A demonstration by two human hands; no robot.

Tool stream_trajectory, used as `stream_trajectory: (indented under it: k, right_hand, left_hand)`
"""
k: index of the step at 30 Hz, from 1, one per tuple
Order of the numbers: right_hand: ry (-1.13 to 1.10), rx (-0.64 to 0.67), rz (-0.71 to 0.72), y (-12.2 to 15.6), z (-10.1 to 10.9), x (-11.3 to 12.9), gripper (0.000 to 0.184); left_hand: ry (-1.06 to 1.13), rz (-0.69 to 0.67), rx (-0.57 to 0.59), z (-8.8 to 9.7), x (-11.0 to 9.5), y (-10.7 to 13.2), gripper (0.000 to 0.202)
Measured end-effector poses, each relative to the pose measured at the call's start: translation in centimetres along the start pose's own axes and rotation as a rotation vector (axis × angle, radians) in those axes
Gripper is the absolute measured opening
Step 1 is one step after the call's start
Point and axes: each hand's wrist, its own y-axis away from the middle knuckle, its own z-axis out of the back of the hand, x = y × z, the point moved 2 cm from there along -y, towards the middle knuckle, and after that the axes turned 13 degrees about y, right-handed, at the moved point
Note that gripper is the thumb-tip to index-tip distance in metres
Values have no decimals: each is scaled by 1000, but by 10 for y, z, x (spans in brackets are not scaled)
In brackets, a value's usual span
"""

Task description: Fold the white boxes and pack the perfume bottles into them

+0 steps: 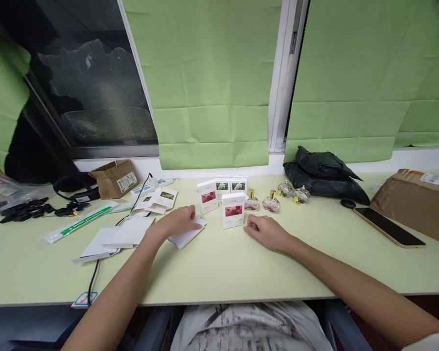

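Left hand laid palm-down, fingers nearly flat, on a flattened white carton toward 11 o'clock on the counter; touching, not clasping. Right hand loosely curled and empty, resting just at 4 o'clock of a standing rose-print box. Small glass bottles near, at 1 o'clock of that hand. Carton probably feather-light thin card: springy, easily creased, apt to slide on the smooth top. Best pinched along its free edge at 5 o'clock, not pressed mid-panel.
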Motion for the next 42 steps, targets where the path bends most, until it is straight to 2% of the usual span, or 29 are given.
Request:
stream_trajectory:
  k: [3, 6, 8, 11, 12, 13, 16, 17, 18, 20, 21, 24, 26, 29, 34, 38, 42]
  right_hand:
    - [0, 8, 4, 0, 0, 0, 25]
    - [4, 7, 10, 0, 0, -1, 24]
    - [8, 5, 14, 0, 0, -1, 25]
    - [6, 6, 19, 0, 1, -1, 25]
    - [4, 8, 20, 0, 1, -1, 25]
    - [2, 8, 22, 0, 1, -1, 25]
    - [-7, 14, 33, 1, 2, 0, 25]
    - [-12, 13, 39, 1, 2, 1, 25]
    - [-19, 14, 48, 1, 3, 2, 25]
    - [-41, 14, 78, 2, 4, 5, 27]
    - [-57, 16, 99, 2, 5, 7, 28]
    - [-127, 18, 145, 4, 9, 12, 28]
    - [-180, -7, 153, 6, 12, 13, 30]
    - [-293, -82, 155, 9, 15, 12, 40]
    - [-469, -172, 162, 13, 13, 8, 46]
    - [-435, -206, 69, 9, 6, 6, 42]
    - [-435, -283, -4, 5, 4, 3, 36]
  left_hand:
    - [-28, 62, -56, -2, 1, -1, 70]
    - [-2, 193, 4, -5, 8, -3, 88]
    - [36, 184, 45, -3, 8, -2, 89]
    - [125, 70, 62, 10, -1, 5, 79]
    - [196, 23, 104, 14, -5, 9, 76]
    - [298, -32, 192, 18, -11, 14, 73]
    - [615, -198, 571, 19, -29, 29, 63]
    - [702, -237, 640, 16, -35, 32, 60]
    - [783, -273, 652, 10, -42, 33, 57]
    - [914, -338, 556, -8, -57, 29, 54]
    - [962, -377, 446, -18, -64, 26, 54]
    - [1019, -484, -6, -48, -80, 18, 54]
    - [951, -553, -145, -65, -87, 16, 53]
    - [935, -592, -205, -77, -89, 17, 54]
    - [928, -564, -305, -73, -91, 19, 56]
    - [906, -458, -284, -71, -90, 18, 59]
    - [1075, -404, -179, -75, -88, 15, 65]
